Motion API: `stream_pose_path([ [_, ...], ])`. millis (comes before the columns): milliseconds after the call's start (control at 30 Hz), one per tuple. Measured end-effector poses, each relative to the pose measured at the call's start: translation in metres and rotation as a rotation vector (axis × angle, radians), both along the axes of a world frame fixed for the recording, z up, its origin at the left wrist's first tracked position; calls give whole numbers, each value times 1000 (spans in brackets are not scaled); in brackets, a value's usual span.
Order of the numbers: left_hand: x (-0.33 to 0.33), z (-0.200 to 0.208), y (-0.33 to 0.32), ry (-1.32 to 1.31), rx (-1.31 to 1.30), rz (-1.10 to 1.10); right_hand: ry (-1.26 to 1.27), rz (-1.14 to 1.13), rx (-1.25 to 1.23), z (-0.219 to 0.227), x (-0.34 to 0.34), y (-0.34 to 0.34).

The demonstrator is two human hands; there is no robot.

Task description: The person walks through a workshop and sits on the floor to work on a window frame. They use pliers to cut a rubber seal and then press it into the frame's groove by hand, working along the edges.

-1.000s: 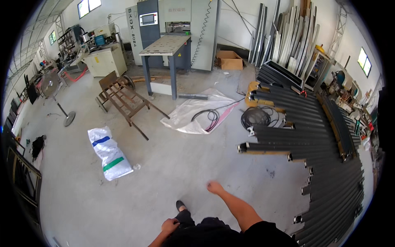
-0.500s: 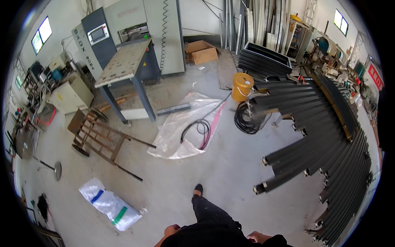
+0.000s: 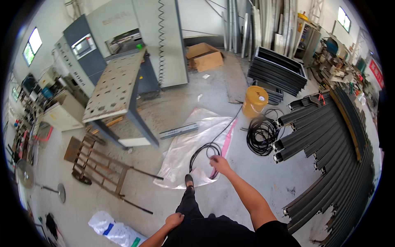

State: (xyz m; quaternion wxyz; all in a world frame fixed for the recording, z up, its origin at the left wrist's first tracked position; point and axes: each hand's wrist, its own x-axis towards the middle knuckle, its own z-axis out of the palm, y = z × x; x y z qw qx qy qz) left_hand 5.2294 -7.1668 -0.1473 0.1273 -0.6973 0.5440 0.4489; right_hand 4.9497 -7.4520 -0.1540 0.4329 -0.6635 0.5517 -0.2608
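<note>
My right hand [image 3: 219, 164] is stretched forward, its fingers bent together. In the picture it overlaps a loop of black cable [image 3: 193, 158] lying on a whitish plastic sheet [image 3: 175, 164] with a pink edge; I cannot tell whether it touches the cable. What the fingers hold, if anything, is too small to make out. Close to my left thigh, my left hand [image 3: 175, 220] is curled closed, its inside hidden. A grey metal bar [image 3: 179, 131] rests across the sheet's far left part.
A rusty hand cart [image 3: 101, 162] lies at left, below a machine's spotted table [image 3: 115, 84]. To the right are a yellow bucket [image 3: 255, 101], a coil of black cable [image 3: 262, 135] and many black metal profiles [image 3: 329, 160]. A cardboard box [image 3: 204, 57] stands at the back.
My right hand has moved up and forward from my waist, over the sheet in the picture. I have stepped closer to the sheet. My left hand shows more fully beside my thigh.
</note>
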Motion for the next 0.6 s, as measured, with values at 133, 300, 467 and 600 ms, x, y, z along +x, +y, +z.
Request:
stream_pose_path([
  [133,25,23,-170,90,-15,-18,-6,-7,190,-7,-3,-51],
  [300,42,13,-298,72,87,-251,398,-110,431,-33,-56,-46],
  [467,29,-13,-419,97,181,-437,296,-339,512,-19,-85,-67],
  [600,-16,-19,-505,46,153,-501,272,-237,591,-28,-100,-131],
])
